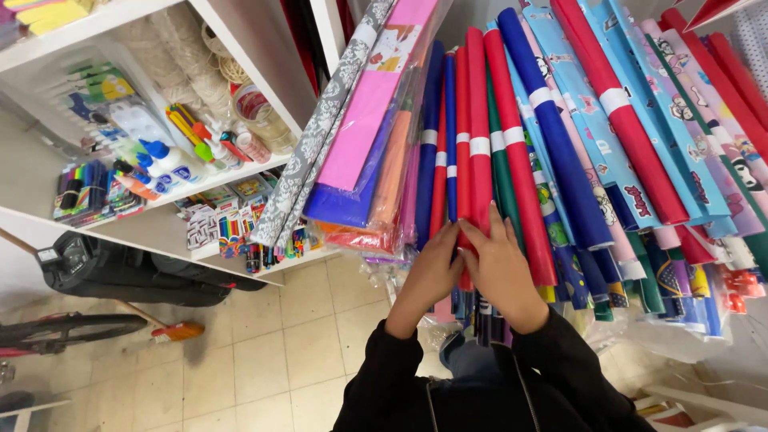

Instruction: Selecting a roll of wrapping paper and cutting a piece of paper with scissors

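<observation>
Red paper roll (478,136) upright, leaning slightly, both hands (468,272) probably gripping base

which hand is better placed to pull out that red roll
Probably the right hand: it lies flat on the red roll, fingers up along it. The left hand only touches its lower left edge.

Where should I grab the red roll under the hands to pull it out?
Grip the red roll low on its shaft, from the front, where both hands already rest. It stands upright, packed between neighbouring rolls, so only its front face is free.
</observation>
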